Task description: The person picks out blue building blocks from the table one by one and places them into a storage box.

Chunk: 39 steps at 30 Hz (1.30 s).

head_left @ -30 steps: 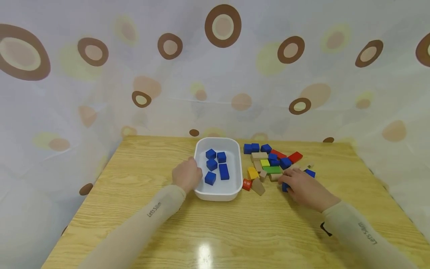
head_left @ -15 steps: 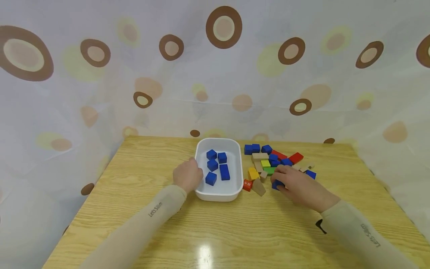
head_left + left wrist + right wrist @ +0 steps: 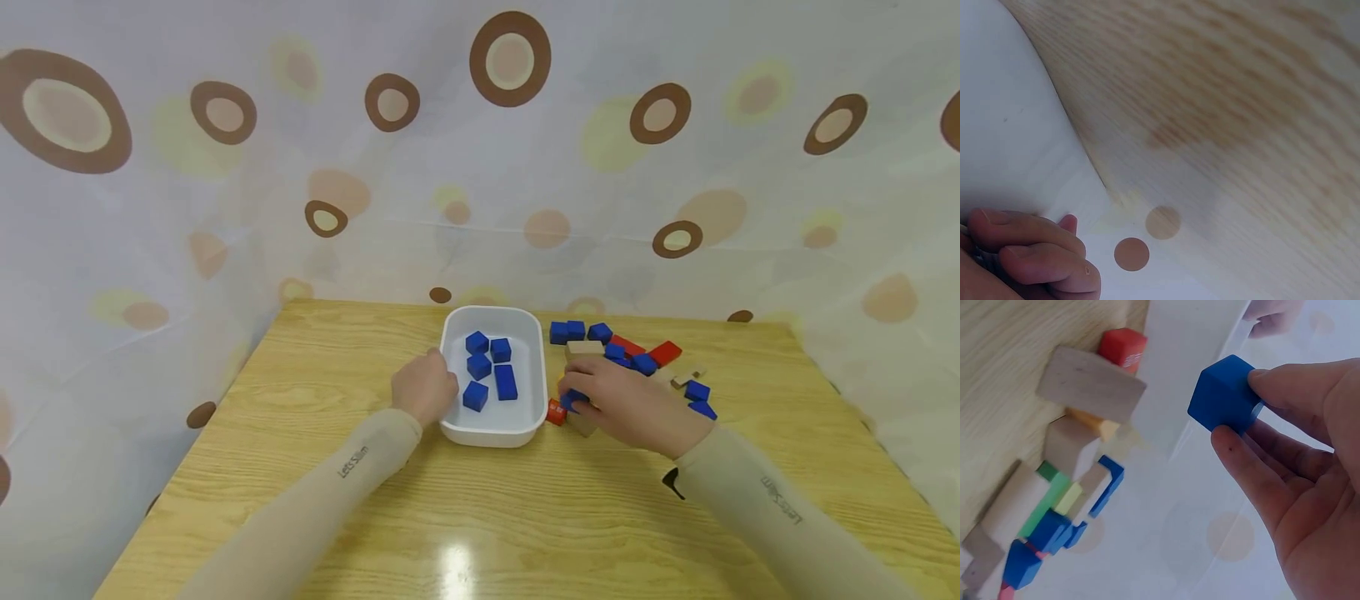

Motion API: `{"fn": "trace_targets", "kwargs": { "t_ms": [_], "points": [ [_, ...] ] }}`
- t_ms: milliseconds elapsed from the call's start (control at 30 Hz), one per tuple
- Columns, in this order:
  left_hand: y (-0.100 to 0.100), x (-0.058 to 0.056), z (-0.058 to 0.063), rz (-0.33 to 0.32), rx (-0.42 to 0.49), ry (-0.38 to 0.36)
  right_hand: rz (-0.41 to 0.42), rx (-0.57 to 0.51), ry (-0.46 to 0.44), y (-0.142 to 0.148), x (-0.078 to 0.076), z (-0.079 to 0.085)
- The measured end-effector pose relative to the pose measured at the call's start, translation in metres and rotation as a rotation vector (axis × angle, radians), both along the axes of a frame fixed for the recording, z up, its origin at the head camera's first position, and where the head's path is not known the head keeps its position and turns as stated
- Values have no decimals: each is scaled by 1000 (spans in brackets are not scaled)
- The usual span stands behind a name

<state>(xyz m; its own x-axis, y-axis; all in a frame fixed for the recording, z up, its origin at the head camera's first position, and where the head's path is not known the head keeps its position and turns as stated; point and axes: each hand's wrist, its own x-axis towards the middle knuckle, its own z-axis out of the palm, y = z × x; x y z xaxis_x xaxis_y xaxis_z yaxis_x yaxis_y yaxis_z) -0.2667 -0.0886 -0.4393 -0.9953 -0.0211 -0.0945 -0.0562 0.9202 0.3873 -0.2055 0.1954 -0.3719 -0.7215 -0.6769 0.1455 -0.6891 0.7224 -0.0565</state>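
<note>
In the right wrist view, a blue block (image 3: 1219, 394) is pinched between the thumb and fingertips of my right hand (image 3: 637, 404). That hand hangs over the near left part of the block pile, just right of the white plastic tub (image 3: 495, 438). My left hand (image 3: 425, 390) grips the tub's left rim, its fingers curled by the white wall (image 3: 1016, 112) in the left wrist view. Several blue blocks lie spread inside the tub, among them a longer rectangular block (image 3: 506, 382).
Right of the tub lie loose wooden blocks: a red cube (image 3: 556, 412), a plain wood block (image 3: 584, 348), red planks (image 3: 664, 352) and several blue blocks (image 3: 697, 391). A patterned cloth (image 3: 495, 192) hangs behind the wooden table (image 3: 337, 358).
My right hand has moved left toward the tub, carrying the blue block up off the table. A blue block at the pile's right edge has come into view. The left hand keeps its place.
</note>
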Motion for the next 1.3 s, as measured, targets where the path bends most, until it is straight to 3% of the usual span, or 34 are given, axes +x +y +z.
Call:
{"fn": "trace_targets", "kwargs": {
  "t_ms": [400,633,833,1067,1300],
  "points": [
    [0,-3,0,9,-8,-23,27,32,-125,-47,-24,6],
    [-1,-5,3,7,30,-26,69,85,-132,-70,-42,9],
    [-2,-5,3,-4,13,-31,46,172,-211,-86,-49,6],
    [0,-4,2,-9,-3,-30,122,205,-236,-98,-55,2],
    [0,0,3,-22,-2,-19,82,284,-302,-109,-59,-6]
  ]
}}
